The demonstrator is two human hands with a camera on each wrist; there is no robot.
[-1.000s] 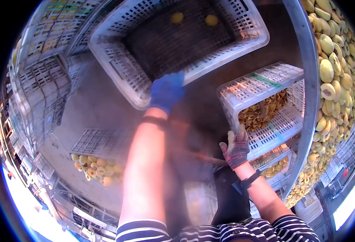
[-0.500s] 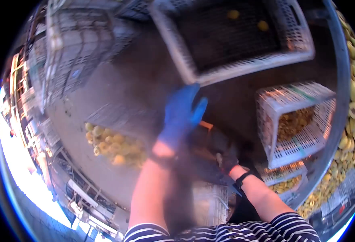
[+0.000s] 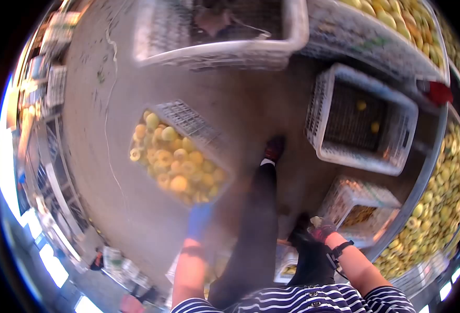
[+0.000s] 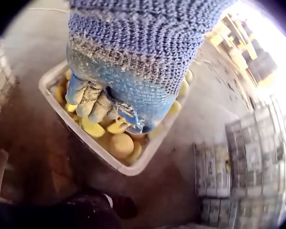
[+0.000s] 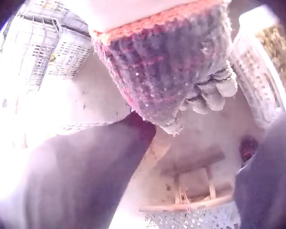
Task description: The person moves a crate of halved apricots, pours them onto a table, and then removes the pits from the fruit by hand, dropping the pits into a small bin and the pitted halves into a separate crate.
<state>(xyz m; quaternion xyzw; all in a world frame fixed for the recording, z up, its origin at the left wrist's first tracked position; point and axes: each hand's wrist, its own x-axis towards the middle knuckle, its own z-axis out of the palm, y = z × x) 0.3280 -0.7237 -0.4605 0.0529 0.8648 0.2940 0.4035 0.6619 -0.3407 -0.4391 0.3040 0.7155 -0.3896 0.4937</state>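
The left hand (image 3: pixel 200 221), in a blue glove, is at the near end of the full crate (image 3: pixel 187 120), which sits on the floor (image 3: pixel 86 156) left of the left leg (image 3: pixel 253 224); yellow-green fruit (image 3: pixel 180 161) fills it; the left wrist view shows the fingers bent over the fruit, but whether they are clamped on the rim or touch a fruit, I cannot tell.

The right hand (image 3: pixel 324 229), in a dark red glove with pale fingers, hangs beside the right leg (image 3: pixel 313 258), near the tipped crate (image 3: pixel 379 195); its fingers are loosely bent, close together, with nothing visible in them.

Farther right stands the dark-floored crate (image 3: pixel 332 112), two yellow fruits (image 3: pixel 368 116) inside; at the far side is a blurred crate (image 3: pixel 219 52); a heap (image 3: pixel 428 208) of fruit spreads along the right; the left wrist view also shows stacked crates (image 4: pixel 257 152).
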